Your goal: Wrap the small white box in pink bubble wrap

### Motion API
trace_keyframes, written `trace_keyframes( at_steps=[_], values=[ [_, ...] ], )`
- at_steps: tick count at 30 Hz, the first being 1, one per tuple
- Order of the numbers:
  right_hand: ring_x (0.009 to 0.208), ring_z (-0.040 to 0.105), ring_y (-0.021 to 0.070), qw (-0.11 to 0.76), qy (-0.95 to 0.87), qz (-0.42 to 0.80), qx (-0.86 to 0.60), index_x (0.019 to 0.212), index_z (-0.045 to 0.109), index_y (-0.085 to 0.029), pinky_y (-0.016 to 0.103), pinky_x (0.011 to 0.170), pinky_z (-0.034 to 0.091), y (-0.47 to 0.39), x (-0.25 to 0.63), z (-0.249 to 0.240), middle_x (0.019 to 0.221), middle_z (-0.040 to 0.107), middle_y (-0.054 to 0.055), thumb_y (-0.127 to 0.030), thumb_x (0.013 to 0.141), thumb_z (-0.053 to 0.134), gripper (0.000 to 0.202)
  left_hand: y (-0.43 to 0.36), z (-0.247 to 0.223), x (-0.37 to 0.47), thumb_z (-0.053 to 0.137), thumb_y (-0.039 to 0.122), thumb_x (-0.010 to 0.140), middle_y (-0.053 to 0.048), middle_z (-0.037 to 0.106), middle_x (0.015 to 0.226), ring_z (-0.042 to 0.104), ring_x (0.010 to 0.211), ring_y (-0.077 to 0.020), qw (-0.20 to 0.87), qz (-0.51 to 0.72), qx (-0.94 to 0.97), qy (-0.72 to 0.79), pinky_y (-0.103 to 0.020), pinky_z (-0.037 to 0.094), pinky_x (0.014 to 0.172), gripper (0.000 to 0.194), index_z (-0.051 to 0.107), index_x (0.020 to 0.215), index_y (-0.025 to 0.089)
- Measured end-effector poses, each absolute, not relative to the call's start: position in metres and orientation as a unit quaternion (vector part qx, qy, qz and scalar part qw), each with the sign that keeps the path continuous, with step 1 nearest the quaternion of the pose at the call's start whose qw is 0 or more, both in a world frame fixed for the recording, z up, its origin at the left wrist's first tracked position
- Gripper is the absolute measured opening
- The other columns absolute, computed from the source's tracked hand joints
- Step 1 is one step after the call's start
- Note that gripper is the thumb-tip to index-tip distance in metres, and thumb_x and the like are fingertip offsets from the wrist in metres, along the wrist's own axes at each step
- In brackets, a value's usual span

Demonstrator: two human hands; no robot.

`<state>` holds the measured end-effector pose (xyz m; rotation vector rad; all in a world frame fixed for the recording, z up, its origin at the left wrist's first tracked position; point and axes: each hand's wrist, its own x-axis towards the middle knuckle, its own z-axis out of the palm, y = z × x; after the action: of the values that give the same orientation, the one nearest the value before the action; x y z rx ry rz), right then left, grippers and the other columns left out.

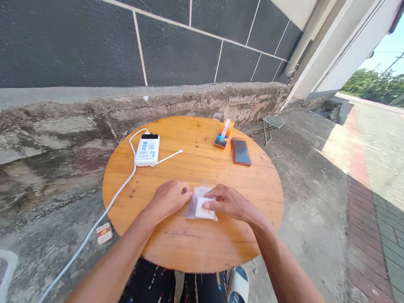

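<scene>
A small white packet (203, 211) with faint red print lies in a thin translucent bag (193, 208) near the front middle of the round wooden table. From the right, my right hand (231, 203) reaches over it, thumb and fingertips resting on the packet's upper part, with the fingers bent and apart from the thumb. At the bag's left edge, my left hand (173, 197) rests on the wood with its fingers curled; whether it pinches the bag's edge is hidden.
On the wooden table (194, 249), a white power bank (148, 150) with cables sits back left. An orange-blue box (224, 133) and a blurred dark phone-like object (241, 152) lie back right. A folding stool (271, 125) stands beyond.
</scene>
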<state>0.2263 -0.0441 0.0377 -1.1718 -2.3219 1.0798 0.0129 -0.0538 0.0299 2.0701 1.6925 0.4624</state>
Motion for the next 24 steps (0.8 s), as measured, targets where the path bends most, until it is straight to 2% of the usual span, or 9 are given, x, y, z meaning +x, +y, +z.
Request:
trace_keyframes(
  at_steps=[3, 5, 7, 10, 18, 24],
  values=[
    [0.071, 0.056, 0.0142, 0.153, -0.819, 0.389, -0.392, 0.087, 0.073, -0.018, 0.023, 0.06, 0.038, -0.038, 0.225, 0.038, 0.078, 0.065, 0.001, -0.051, 0.083, 0.058, 0.036, -0.078, 0.027, 0.015, 0.046, 0.027, 0.084, -0.002, 0.064, 0.085, 0.057, 0.072, -0.0144, 0.194, 0.314, 0.726, 0.58, -0.025, 0.042, 0.065, 0.02, 0.064, 0.086, 0.021],
    [0.071, 0.056, 0.0142, 0.161, -0.81, 0.383, -0.414, 0.093, 0.071, -0.018, 0.023, 0.06, 0.039, -0.037, 0.224, 0.035, 0.08, 0.065, 0.001, -0.051, 0.082, 0.06, 0.036, -0.094, 0.023, 0.02, 0.049, 0.029, 0.085, -0.006, 0.061, 0.108, 0.059, 0.089, -0.0167, 0.188, 0.373, 0.731, 0.54, -0.026, 0.047, 0.073, 0.023, 0.063, 0.101, 0.022],
    [0.069, 0.056, 0.014, 0.182, -0.792, 0.371, -0.449, 0.096, 0.068, -0.017, 0.023, 0.059, 0.038, -0.039, 0.224, 0.032, 0.079, 0.065, 0.001, -0.052, 0.08, 0.062, 0.039, -0.104, 0.016, 0.026, 0.055, 0.027, 0.083, -0.007, 0.056, 0.12, 0.056, 0.106, -0.0204, 0.171, 0.39, 0.749, 0.507, -0.031, 0.047, 0.089, 0.028, 0.061, 0.11, 0.023],
    [0.066, 0.054, 0.0132, 0.199, -0.778, 0.363, -0.472, 0.089, 0.066, -0.016, 0.022, 0.055, 0.035, -0.045, 0.224, 0.028, 0.074, 0.063, 0.0, -0.053, 0.08, 0.061, 0.038, -0.111, 0.007, 0.032, 0.059, 0.024, 0.081, -0.007, 0.056, 0.121, 0.054, 0.113, -0.0228, 0.147, 0.394, 0.763, 0.491, -0.036, 0.046, 0.097, 0.033, 0.059, 0.113, 0.024],
    [0.062, 0.049, 0.011, 0.179, -0.797, 0.384, -0.43, 0.079, 0.066, -0.015, 0.022, 0.056, 0.033, -0.064, 0.22, 0.028, 0.069, 0.059, -0.002, -0.052, 0.086, 0.054, 0.039, -0.126, -0.009, 0.03, 0.055, 0.024, 0.084, -0.009, 0.057, 0.117, 0.056, 0.11, -0.0213, 0.163, 0.421, 0.747, 0.488, -0.034, 0.049, 0.093, 0.029, 0.058, 0.113, 0.023],
    [0.066, 0.05, 0.0131, 0.249, -0.786, 0.327, -0.462, 0.076, 0.06, -0.017, 0.024, 0.061, 0.036, -0.073, 0.225, 0.026, 0.072, 0.058, 0.0, -0.045, 0.096, 0.035, 0.043, -0.128, -0.01, 0.031, 0.055, 0.022, 0.081, -0.009, 0.057, 0.116, 0.056, 0.11, -0.0211, 0.171, 0.434, 0.733, 0.494, -0.033, 0.049, 0.094, 0.029, 0.058, 0.109, 0.02]
  ],
)
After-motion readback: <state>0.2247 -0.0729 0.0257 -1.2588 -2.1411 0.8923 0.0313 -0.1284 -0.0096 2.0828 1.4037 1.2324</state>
